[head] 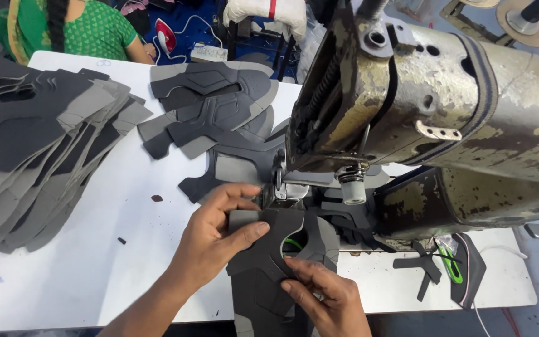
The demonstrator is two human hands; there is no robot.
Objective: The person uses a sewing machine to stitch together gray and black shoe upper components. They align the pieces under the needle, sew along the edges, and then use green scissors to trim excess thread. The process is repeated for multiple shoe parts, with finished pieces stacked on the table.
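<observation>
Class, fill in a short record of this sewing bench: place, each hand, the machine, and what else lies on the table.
place: white table
left hand: pressing a grey shoe piece by the needle
right hand: gripping the same piece's near edge
machine: worn sewing machine
left side: fanned stack of grey pieces
far side: more pieces, a person in green

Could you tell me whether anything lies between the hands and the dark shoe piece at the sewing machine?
Nothing visible does: the left hand and right hand both rest directly on the shoe piece, which lies by the sewing machine's needle.
</observation>
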